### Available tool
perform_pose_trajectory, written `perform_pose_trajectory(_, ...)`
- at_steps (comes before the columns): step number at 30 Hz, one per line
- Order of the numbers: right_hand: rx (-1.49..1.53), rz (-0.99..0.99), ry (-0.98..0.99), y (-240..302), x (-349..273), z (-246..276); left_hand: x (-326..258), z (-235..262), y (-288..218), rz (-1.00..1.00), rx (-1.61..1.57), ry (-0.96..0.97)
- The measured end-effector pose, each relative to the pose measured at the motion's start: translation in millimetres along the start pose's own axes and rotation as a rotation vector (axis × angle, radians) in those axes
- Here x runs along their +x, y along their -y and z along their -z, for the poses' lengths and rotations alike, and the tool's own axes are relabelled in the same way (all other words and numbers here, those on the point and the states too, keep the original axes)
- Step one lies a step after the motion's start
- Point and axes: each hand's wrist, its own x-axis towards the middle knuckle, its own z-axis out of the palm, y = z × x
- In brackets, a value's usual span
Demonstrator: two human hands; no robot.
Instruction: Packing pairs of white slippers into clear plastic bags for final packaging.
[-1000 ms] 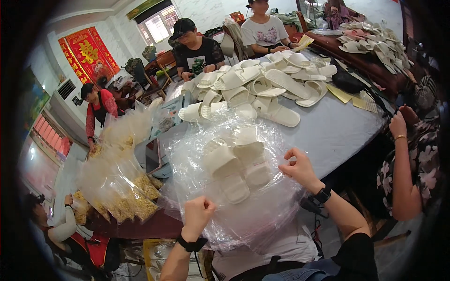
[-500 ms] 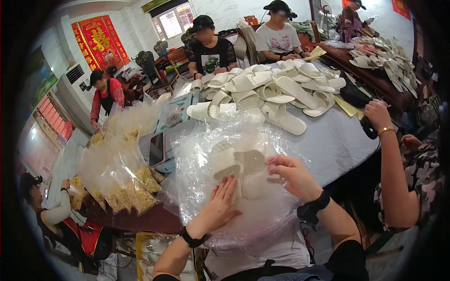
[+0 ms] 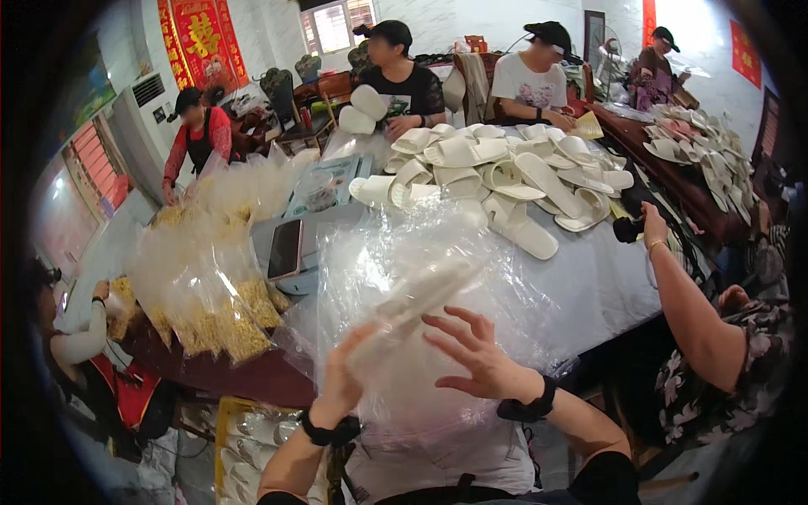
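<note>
Nearest to me: my left hand [image 3: 343,370] sits at the lower edge of a big clear plastic bag [image 3: 421,278], fingers curled shut on the film, thumb up. Inside the bag, right above that hand, I see a pair of white slippers [image 3: 421,295], blurred, tilted up to the right. My right hand [image 3: 473,358] is just right of it, fingers spread wide open, palm against the bag's outer film, not gripping anything. Both wrists have black bands.

The bag stands at the near edge of the desk [image 3: 589,286], which has a pale cloth on it. Left of the bag, a phone [image 3: 285,249] lies flat on a grey box. Further left, a heap of small clear packets [image 3: 210,278] w/ yellowish stuff inside; can't tell what it is. A person's hand reaches in at the far left edge near those packets.

On the right, another person's arm [image 3: 682,295] stretches over the desk edge, hand holding something dark; can't tell what.

Mid-desk, beyond the bag: a loose pile of white slippers [image 3: 505,177], well apart from my hands. Behind the pile, two people in caps sit at the far side. Far right, a second table w/ more slippers [image 3: 699,135]. Far left, a person in red by a standing AC unit [image 3: 143,118].
</note>
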Motion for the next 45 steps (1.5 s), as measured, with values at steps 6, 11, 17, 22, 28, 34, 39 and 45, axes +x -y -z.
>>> perform_pose_trajectory(6, -0.687, -0.066, 0.151, -49.9, -2.2, -54.3, -73.8, 82.4, 28.4, 0.168, 0.134, -0.513)
perform_pose_trajectory(11, -0.799, -0.148, 0.16, -35.3, 2.2, -36.0, -116.1, 119.9, -49.6, 0.135, 0.028, -0.685)
perform_pose_trajectory(17, -0.873, -0.086, 0.166, -41.0, 2.5, -50.8, -194.9, 160.7, -65.0, 0.23, 0.289, -0.917)
perform_pose_trajectory(22, -0.975, -0.016, 0.147, -45.7, 0.1, -52.2, -258.7, 187.9, -39.4, 0.6, 0.792, -0.897)
perform_pose_trajectory(28, -1.012, 0.08, 0.138, -58.9, 4.4, -52.8, -360.9, 231.3, -10.8, 0.848, 0.857, -1.014)
perform_pose_trajectory(34, -1.03, 0.055, 0.114, -46.2, 1.7, -45.1, -434.3, 236.9, -29.3, 0.829, 1.248, -1.049)
perform_pose_trajectory(39, -0.903, -0.095, 0.223, -32.6, 3.4, -49.7, -425.4, 232.1, -25.3, 0.944, 1.269, -1.093)
perform_pose_trajectory(45, -0.849, -0.203, 0.243, -22.7, 10.7, -45.4, -364.5, 256.8, 51.9, 0.914, 1.463, -0.801)
